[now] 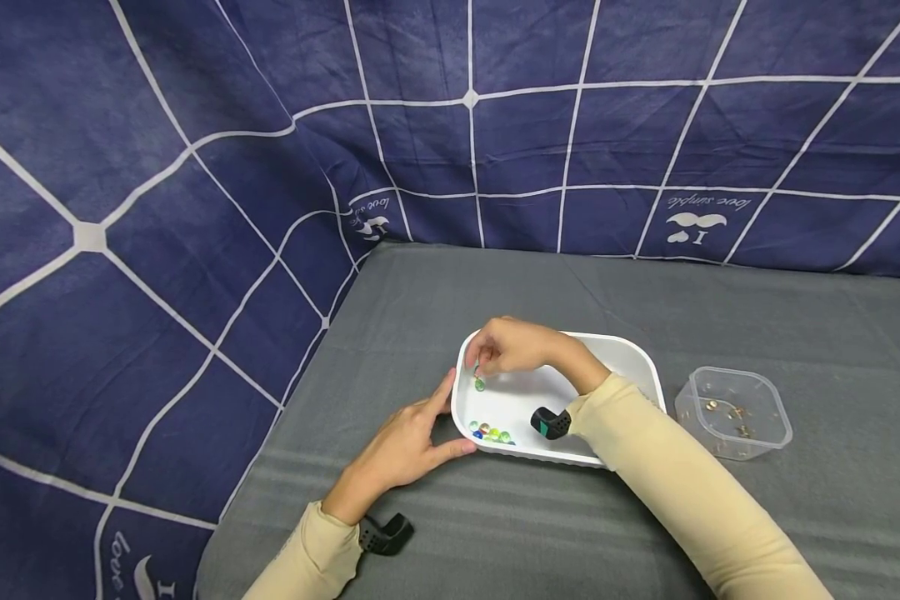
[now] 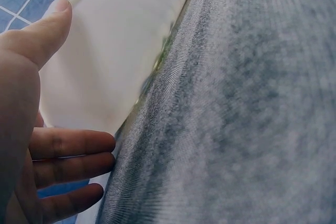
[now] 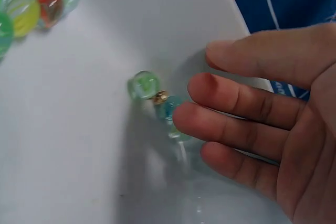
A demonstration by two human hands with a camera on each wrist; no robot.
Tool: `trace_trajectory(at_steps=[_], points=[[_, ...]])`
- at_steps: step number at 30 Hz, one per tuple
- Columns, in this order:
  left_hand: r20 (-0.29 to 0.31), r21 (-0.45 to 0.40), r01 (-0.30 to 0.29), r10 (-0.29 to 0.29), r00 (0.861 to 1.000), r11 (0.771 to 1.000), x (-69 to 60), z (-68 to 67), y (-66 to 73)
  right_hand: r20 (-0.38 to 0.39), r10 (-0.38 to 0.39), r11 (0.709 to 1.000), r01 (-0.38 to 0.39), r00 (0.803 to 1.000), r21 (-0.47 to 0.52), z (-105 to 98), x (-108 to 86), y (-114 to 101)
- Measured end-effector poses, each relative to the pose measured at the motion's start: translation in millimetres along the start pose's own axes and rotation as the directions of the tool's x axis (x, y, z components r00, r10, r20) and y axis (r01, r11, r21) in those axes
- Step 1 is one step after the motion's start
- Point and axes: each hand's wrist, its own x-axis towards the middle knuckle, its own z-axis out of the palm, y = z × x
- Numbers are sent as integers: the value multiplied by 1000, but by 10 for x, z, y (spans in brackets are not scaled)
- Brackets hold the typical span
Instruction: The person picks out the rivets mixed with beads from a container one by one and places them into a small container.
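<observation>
A white tray [image 1: 521, 400] rests on grey cloth. My left hand [image 1: 405, 437] touches its left end, thumb at the near corner and the other fingers extended along the outside. In the left wrist view, those fingers [image 2: 73, 142] look straight against the wall. My right hand [image 1: 513, 346] reaches down inside the tray's far left part. Beside its fingertips in the right wrist view lie a green marble [image 3: 144, 85], a small gold bead [image 3: 160, 97] and a bluish marble [image 3: 169, 107], partly hidden. Thumb and fingers stand apart, pinching nothing visible. Several coloured marbles [image 1: 495, 436] cluster in the near left corner.
Right of the tray stands a clear plastic box [image 1: 742, 450] with several small gold pieces [image 1: 741, 429] inside. A dark blue curtain [image 1: 525, 142] with white lines hangs behind and along the left of the grey surface [image 1: 457, 283].
</observation>
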Motion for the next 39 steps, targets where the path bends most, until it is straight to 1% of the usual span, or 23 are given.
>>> trace_trajectory(at_steps=[6, 12, 20, 24, 33, 39], points=[[-7, -1, -8, 8, 1000, 1000, -3, -4, 2, 24, 42, 998, -41, 999, -54, 55, 30, 20], [-13, -3, -23, 23, 1000, 1000, -2, 3, -4, 33, 73, 995, -71, 997, -74, 94, 44, 30], [-16, 1, -19, 19, 1000, 1000, -4, 3, 2, 51, 110, 987, -104, 993, -121, 131, 66, 36], [-21, 5, -24, 24, 999, 1000, -4, -3, 7, 57, 132, 985, -125, 990, -119, 137, 75, 45], [-21, 6, -27, 28, 999, 1000, -1, -2, -2, 47, 127, 982, -119, 991, -145, 140, 86, 46], [-10, 9, -10, 10, 1000, 1000, -7, -8, 8, 38, 97, 985, -90, 995, -146, 164, 86, 54]])
